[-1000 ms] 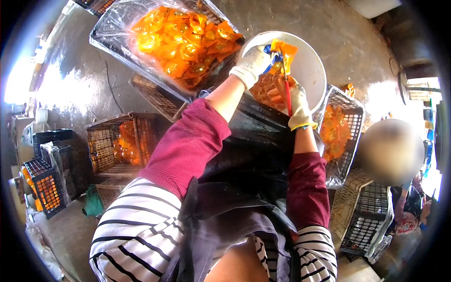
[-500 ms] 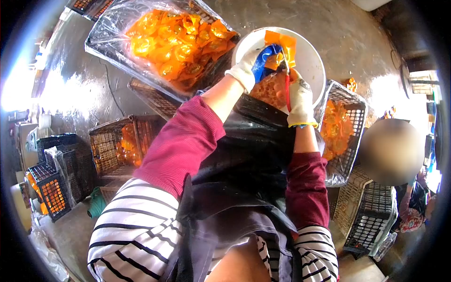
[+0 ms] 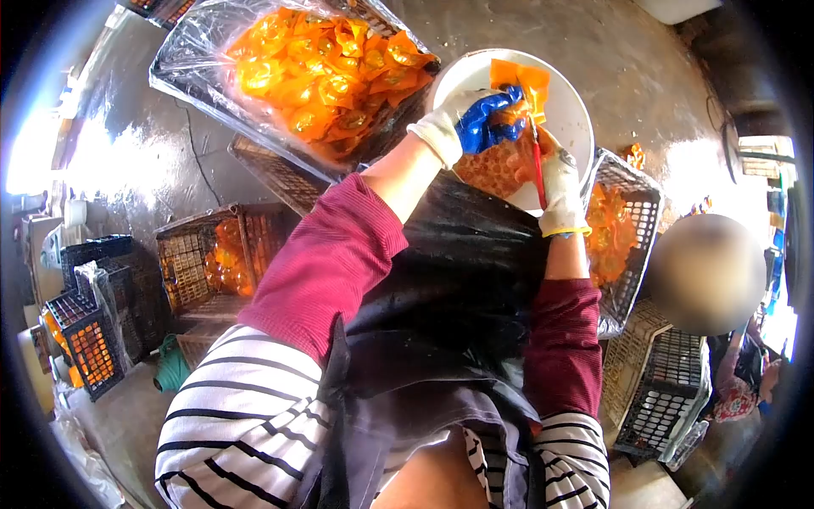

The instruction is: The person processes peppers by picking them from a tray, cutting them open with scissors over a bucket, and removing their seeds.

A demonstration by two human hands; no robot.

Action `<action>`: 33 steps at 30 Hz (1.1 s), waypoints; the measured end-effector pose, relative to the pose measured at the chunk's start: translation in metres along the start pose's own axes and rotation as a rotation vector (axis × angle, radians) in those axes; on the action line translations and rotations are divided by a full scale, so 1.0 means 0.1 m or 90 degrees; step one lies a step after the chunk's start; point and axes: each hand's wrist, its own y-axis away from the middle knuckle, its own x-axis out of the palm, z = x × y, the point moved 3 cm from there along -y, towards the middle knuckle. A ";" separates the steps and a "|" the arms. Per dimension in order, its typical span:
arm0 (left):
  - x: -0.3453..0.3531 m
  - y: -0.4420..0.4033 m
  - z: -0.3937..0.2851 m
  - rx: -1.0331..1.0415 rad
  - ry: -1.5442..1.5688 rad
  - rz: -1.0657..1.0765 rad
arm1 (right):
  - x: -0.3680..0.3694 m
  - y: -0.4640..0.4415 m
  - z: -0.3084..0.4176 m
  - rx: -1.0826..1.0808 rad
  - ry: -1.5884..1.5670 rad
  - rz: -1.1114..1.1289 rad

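Over a white bucket (image 3: 461,78), my left hand (image 3: 479,117), in a white glove with blue coating, is closed on a flat orange plastic packet (image 3: 532,81). My right hand (image 3: 560,180), gloved in white with a yellow cuff edge, is wrapped round a slim red-handled tool (image 3: 537,168). The tool's tip reaches up to the packet beside my left fingers; its exact kind does not show. Below both hands, wet orange-brown pieces (image 3: 492,174) lie in the bucket.
At upper left, a plastic-lined crate (image 3: 182,72) holds many orange packets (image 3: 326,76). Another crate (image 3: 649,212) of packets stands right of the bucket. More crates (image 3: 182,263) are at left. A person with a blurred head (image 3: 708,271) is at right.
Both hands have shifted slightly right in view, with the packet and the red-handled tool. My left hand has turned so more of its blue coating shows.
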 end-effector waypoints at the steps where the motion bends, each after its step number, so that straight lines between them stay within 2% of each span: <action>1: -0.03 0.00 -0.01 -0.029 -0.084 -0.015 | -0.06 -0.05 -0.07 -0.012 0.058 -0.006; 3: -0.05 0.03 -0.06 -0.089 -0.249 -0.043 | -0.16 -0.15 -0.14 -0.069 0.227 -0.028; 4: -0.21 -0.15 -0.05 0.008 -0.534 0.053 | -0.19 -0.16 -0.19 -0.094 0.293 -0.032; 5: -0.19 -0.18 -0.08 -0.142 -0.607 -0.135 | -0.20 -0.14 -0.16 -0.118 0.359 -0.038; 7: -0.09 -0.19 -0.07 0.038 -0.786 -0.190 | -0.19 0.02 0.16 -0.124 0.402 -0.035; 11: -0.03 -0.25 -0.05 0.136 -0.776 -0.227 | -0.19 -0.09 -0.01 -0.114 0.323 -0.076; 13: -0.05 -0.33 -0.01 0.162 -0.825 -0.229 | -0.23 -0.02 0.02 -0.099 0.392 -0.150; 14: -0.07 -0.39 0.07 0.251 -0.768 -0.138 | -0.20 0.01 0.05 -0.098 0.424 -0.180; 15: 0.20 -0.13 0.00 0.197 -0.605 -0.145 | -0.22 -0.16 -0.25 -0.066 0.193 -0.113; 16: -0.01 -0.36 0.07 0.245 -0.675 -0.124 | -0.24 -0.14 -0.25 -0.083 0.196 -0.106; 17: 0.15 -0.14 -0.08 0.241 -0.887 -0.227 | -0.26 -0.09 -0.23 -0.106 0.198 -0.099; 18: 0.09 -0.13 -0.13 0.279 -0.798 -0.183 | -0.30 -0.13 -0.27 -0.081 0.017 -0.107; 19: -0.12 -0.26 -0.12 0.310 -0.776 -0.195 | -0.34 -0.15 -0.32 -0.044 -0.162 -0.113; 21: -0.05 0.16 -0.57 0.239 -0.777 -0.207 | -0.61 -0.03 -0.27 -0.007 -0.283 -0.087; 22: -0.08 0.29 -0.74 0.214 -0.803 -0.205 | -0.68 -0.04 -0.31 -0.100 -0.563 0.120; 23: -0.18 0.50 -0.87 0.289 -0.638 -0.165 | -0.73 -0.02 -0.34 -0.176 -0.726 0.256; 24: -0.26 0.72 -1.04 0.241 -0.676 -0.220 | -0.79 0.01 -0.39 -0.219 -0.878 0.420; 25: -0.38 0.90 -1.20 0.279 -0.815 -0.335 | -0.82 -0.01 -0.46 -0.221 -0.870 0.405; 26: -0.72 0.95 -1.33 0.212 -1.023 -0.476 | -0.86 -0.04 -0.52 -0.224 -0.863 0.390; 27: -0.93 1.07 -1.46 0.055 -1.123 -0.546 | -0.87 -0.06 -0.59 -0.199 -0.871 0.325; 28: -1.11 1.19 -1.55 -0.057 -1.247 -0.563 | -0.84 -0.06 -0.54 -0.217 -0.868 0.339; 29: -1.43 1.24 -1.61 -0.152 -1.271 -0.582 | -0.76 -0.03 -0.43 -0.231 -0.864 0.351; 30: -1.76 1.23 -1.61 -0.140 -1.338 -0.626 | -0.70 -0.02 -0.34 -0.227 -0.866 0.371; 31: -2.27 1.10 -1.55 -0.066 -1.431 -0.668 | -0.64 -0.01 -0.25 -0.223 -0.868 0.390; 33: -2.23 1.02 -1.46 0.026 -1.476 -0.893 | -0.56 -0.06 -0.19 -0.196 -0.865 0.403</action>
